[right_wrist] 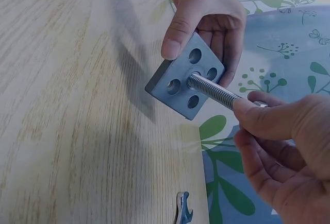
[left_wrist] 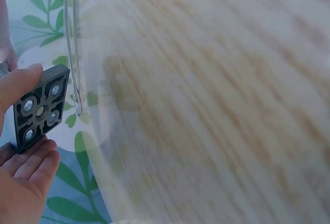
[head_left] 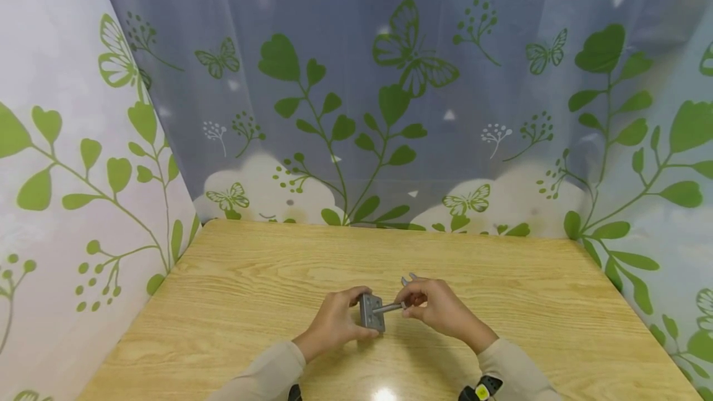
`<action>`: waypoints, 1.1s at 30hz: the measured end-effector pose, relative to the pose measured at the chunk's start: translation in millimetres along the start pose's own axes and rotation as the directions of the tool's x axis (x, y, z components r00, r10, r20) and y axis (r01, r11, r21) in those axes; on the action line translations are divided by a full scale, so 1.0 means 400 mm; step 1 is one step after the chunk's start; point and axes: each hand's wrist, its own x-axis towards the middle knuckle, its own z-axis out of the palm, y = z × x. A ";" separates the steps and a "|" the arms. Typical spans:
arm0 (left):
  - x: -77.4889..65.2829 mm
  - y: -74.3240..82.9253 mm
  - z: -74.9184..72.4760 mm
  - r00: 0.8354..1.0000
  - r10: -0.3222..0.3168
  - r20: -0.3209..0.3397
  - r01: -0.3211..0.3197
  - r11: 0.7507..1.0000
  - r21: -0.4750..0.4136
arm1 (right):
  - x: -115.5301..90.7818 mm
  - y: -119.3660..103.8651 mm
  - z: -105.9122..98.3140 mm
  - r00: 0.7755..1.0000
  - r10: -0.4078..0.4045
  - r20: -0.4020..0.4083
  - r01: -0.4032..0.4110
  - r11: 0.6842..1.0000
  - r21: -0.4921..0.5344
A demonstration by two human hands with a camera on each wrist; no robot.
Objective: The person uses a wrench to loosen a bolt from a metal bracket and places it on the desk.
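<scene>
My left hand [head_left: 333,319] grips a square grey metal plate [right_wrist: 178,80] by its edges, thumb on one side and fingers on the opposite one. The plate stands tilted above the table, with several round holes around its centre. A threaded bolt [right_wrist: 216,91] sits in the middle hole and sticks out toward my right hand [head_left: 440,308], whose thumb and fingers pinch its head end. In the left wrist view, the ribbed back of the plate [left_wrist: 40,102] faces the camera. Behind the right hand lies an open-end wrench [head_left: 410,278], mostly hidden in the head view.
The wood-grain table [head_left: 250,271] carries a glossy clear cover, with a bright reflection near its front edge. Curtains [head_left: 345,79] printed with green leaves and butterflies hang behind the table and along both sides.
</scene>
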 end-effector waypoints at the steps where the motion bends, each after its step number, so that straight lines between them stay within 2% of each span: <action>1: 0.000 0.000 -0.001 1.000 -0.001 -0.002 0.001 1.000 0.003 | 0.001 0.000 0.000 1.000 -0.001 -0.001 0.001 1.000 0.002; 5: -0.001 -0.001 -0.001 1.000 0.003 -0.002 -0.003 1.000 0.012 | 0.002 0.002 0.001 1.000 -0.003 0.004 0.003 1.000 0.007; 8: -0.003 -0.001 0.000 1.000 0.008 -0.002 -0.008 1.000 0.019 | 0.003 0.006 -0.001 0.999 0.014 0.045 -0.014 1.000 0.011; 13: -0.006 -0.006 0.003 1.000 0.008 0.004 -0.008 1.000 0.009 | 0.004 0.011 -0.001 0.988 0.109 0.113 -0.117 0.991 0.064; 17: -0.005 -0.008 0.006 1.000 0.006 0.002 -0.006 1.000 0.001 | 0.004 0.008 0.007 0.973 0.189 0.130 -0.206 0.969 0.138; 21: -0.003 -0.007 0.007 1.000 0.000 0.005 0.000 1.000 -0.001 | 0.005 0.002 0.011 0.965 0.225 0.137 -0.245 0.957 0.155; 24: -0.003 -0.005 0.007 1.000 0.000 0.011 0.000 1.000 -0.007 | 0.007 -0.002 0.007 0.968 0.208 0.141 -0.227 0.964 0.138; 29: -0.004 -0.002 0.005 1.000 -0.006 0.016 0.005 1.000 0.003 | 0.008 0.000 0.000 0.990 0.108 0.092 -0.112 0.993 0.042; 33: -0.004 -0.003 0.004 1.000 -0.009 0.016 0.009 1.000 0.006 | 0.007 0.001 0.001 0.999 0.030 0.032 -0.031 0.999 0.017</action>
